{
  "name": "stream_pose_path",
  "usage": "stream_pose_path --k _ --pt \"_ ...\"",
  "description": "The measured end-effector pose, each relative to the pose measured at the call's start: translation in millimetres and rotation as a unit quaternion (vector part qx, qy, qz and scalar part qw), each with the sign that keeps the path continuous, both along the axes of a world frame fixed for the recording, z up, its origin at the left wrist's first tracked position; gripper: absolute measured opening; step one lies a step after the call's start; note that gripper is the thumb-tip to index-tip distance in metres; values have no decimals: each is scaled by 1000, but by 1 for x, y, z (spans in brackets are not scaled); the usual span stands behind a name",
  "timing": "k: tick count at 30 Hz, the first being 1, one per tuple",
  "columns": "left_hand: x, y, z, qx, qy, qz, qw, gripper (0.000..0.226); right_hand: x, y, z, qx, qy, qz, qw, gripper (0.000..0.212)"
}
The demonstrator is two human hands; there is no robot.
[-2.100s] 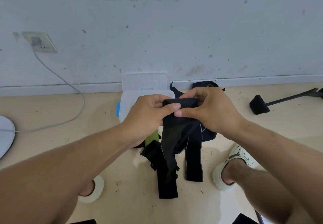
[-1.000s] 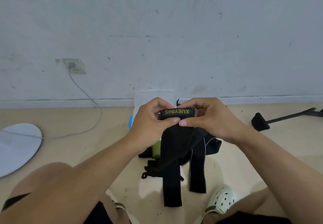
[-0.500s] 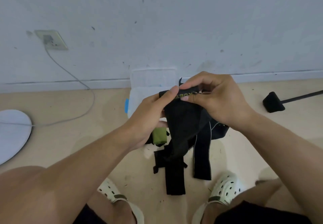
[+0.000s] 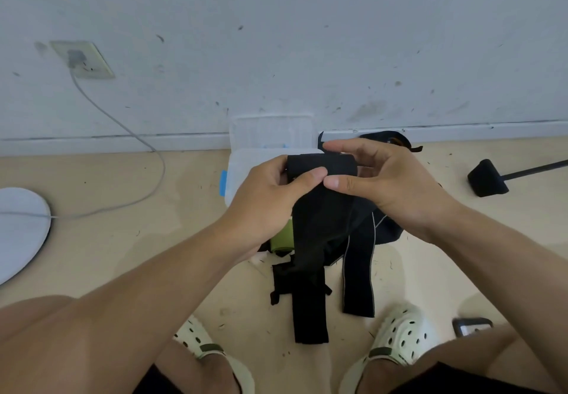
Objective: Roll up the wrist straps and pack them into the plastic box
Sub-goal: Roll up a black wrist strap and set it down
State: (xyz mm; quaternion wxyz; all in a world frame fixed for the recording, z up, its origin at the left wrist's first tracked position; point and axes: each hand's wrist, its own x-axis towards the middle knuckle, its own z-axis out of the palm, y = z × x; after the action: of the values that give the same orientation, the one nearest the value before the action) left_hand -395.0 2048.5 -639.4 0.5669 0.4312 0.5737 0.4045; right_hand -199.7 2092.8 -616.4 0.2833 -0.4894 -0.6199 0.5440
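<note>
At the feet: tail of the strap [image 4: 310, 310] lies on the floor between two clogs; a second strap [image 4: 358, 283] sits beside it.
Hands: left hand [image 4: 270, 197] and right hand [image 4: 390, 184] pinch the strap's rolled top, thumbs nearly meeting.
Rolling: I'd keep both edges square and the turns taut, so the roll stays narrow.
Beyond: the box [image 4: 242, 166] stands open at the wall.
Writing: none legible; the roll shows plain black.
</note>
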Motion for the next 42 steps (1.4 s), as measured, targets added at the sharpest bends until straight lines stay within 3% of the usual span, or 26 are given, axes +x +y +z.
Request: stream_pose_path --k 4,18,24,29,42 --pt "1 -1 -1 22 25 -10 999 31 2 0 -1 -24 26 15 999 38" --pt "9 -6 1 25 15 -5 1000 26 1 -6 -4 76 -37 1 996 20" --pt "11 -5 4 21 0 4 1000 17 1 -8 -4 85 -5 2 996 21" --pt "11 -3 10 -2 -1 -3 1000 33 -1 -9 -8 116 -4 6 993 30" --pt "9 -2 14 -21 -66 16 997 9 -2 -9 -8 118 18 -3 993 35"
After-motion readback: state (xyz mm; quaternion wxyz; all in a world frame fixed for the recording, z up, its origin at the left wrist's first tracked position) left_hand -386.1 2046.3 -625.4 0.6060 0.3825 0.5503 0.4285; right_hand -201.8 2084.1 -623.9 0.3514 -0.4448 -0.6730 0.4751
